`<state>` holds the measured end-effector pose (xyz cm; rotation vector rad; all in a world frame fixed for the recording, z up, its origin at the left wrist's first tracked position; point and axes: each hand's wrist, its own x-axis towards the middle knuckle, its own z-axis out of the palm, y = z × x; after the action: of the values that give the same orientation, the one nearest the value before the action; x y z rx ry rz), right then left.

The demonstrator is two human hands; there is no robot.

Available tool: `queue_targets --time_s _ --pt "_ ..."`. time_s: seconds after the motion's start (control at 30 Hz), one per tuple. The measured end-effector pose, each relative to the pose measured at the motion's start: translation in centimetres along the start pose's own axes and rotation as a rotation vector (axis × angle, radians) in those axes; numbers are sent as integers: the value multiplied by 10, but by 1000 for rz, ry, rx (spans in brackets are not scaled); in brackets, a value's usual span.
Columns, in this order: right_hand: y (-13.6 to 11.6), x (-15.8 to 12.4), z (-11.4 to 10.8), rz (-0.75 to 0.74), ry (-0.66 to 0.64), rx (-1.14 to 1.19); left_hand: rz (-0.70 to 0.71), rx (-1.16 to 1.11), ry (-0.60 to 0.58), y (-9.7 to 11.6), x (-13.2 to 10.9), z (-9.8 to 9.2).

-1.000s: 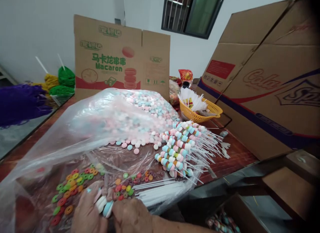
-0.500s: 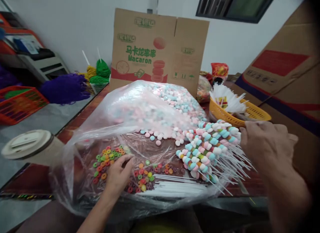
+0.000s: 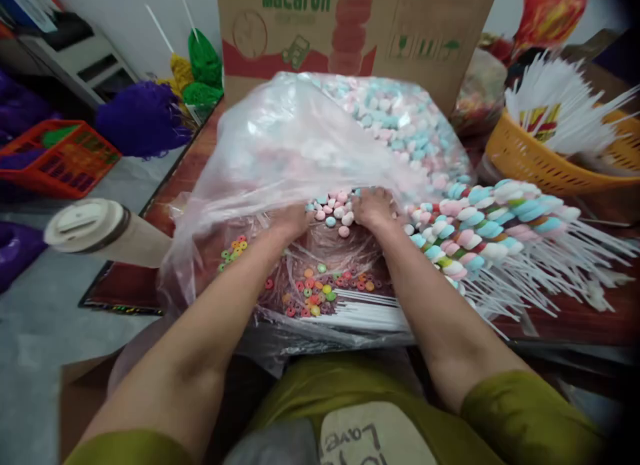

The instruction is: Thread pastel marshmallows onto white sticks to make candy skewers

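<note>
Both my hands reach into the mouth of a big clear plastic bag [image 3: 280,145] full of pastel pink, blue and white candies [image 3: 395,118]. My left hand [image 3: 293,220] lies at the edge of the loose candies, its fingers tucked under the plastic. My right hand [image 3: 373,208] rests on the candies [image 3: 335,215] beside it, fingers curled into the pile. Coloured ring candies [image 3: 313,292] lie nearer me between my forearms. A heap of finished candy skewers [image 3: 480,225] with white sticks lies to the right.
A "Macaron" cardboard box [image 3: 350,32] stands behind the bag. An orange basket [image 3: 545,165] of white sticks sits at the right. A lidded paper cup [image 3: 100,232] stands at the left, with a red basket [image 3: 55,158] and purple and green bundles [image 3: 145,115] beyond.
The camera moved closer and tilted down. My right hand left the skewer pile and my left hand left the ring candies; both now reach forward into the loose pastel candies.
</note>
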<state>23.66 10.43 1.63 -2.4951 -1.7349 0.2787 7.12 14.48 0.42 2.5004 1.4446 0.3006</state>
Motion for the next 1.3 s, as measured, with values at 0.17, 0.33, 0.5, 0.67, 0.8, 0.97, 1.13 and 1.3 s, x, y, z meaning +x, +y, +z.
queue_targets --time_s 0.17,0.33,0.5,0.67,0.8,0.97,1.13,1.3 --pt "-21 -19 -14 -114 -119 51 297 64 58 16 -52 -2" --pt "28 -93 -49 -448 -249 -3 653 2 -163 39 -107 -5" --pt "64 -171 -14 -528 -344 -121 719 37 -239 55 -126 0" --pt "77 -190 5 -497 -218 -118 662 46 -211 54 -143 5" --pt "81 -184 -2 -546 -318 -63 598 72 -138 54 -149 10" --pt "72 -181 0 -531 -325 -76 600 126 -172 60 -142 16" --pt "66 -181 4 -506 -300 -78 624 160 -158 63 -142 24" --pt "63 -176 -6 -489 -383 -40 652 104 -125 61 -138 28"
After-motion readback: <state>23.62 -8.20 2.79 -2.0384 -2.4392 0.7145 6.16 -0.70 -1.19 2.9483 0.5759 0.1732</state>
